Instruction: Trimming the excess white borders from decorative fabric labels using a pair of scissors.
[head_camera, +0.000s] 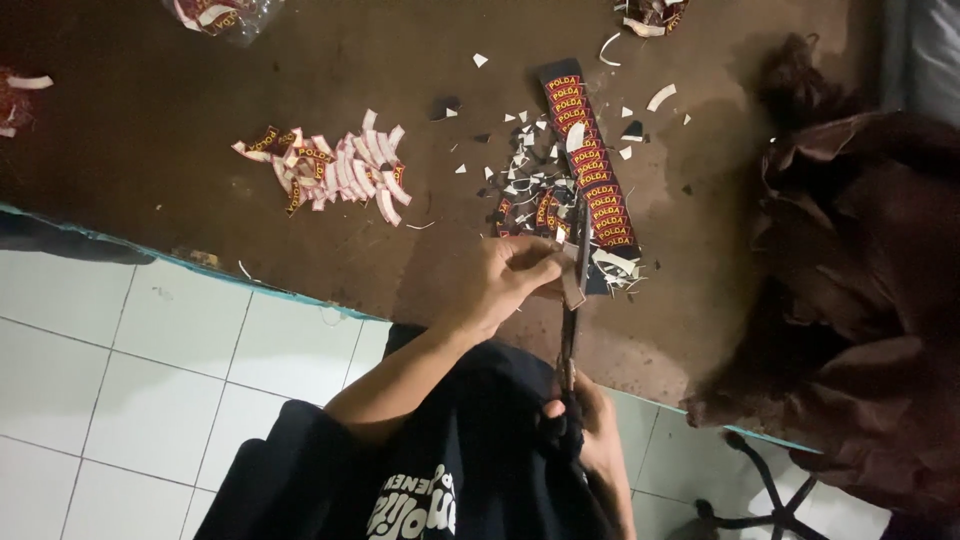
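My left hand (505, 282) pinches a small curved patch piece (573, 287) at the near edge of the brown table (200, 90). My right hand (592, 430) grips the black handles of a pair of scissors (570, 330), whose blades point up at that piece. Just beyond lies a long black strip of embroidered red-and-yellow patches (590, 165), running away from me. Small white and dark offcuts (525, 180) are scattered around the strip.
A pile of cut curved patches (335, 170) lies to the left on the table. A heap of dark brown cloth (860, 280) fills the right side. More patches in clear plastic (220, 15) sit at the far edge. White floor tiles (120, 400) show below.
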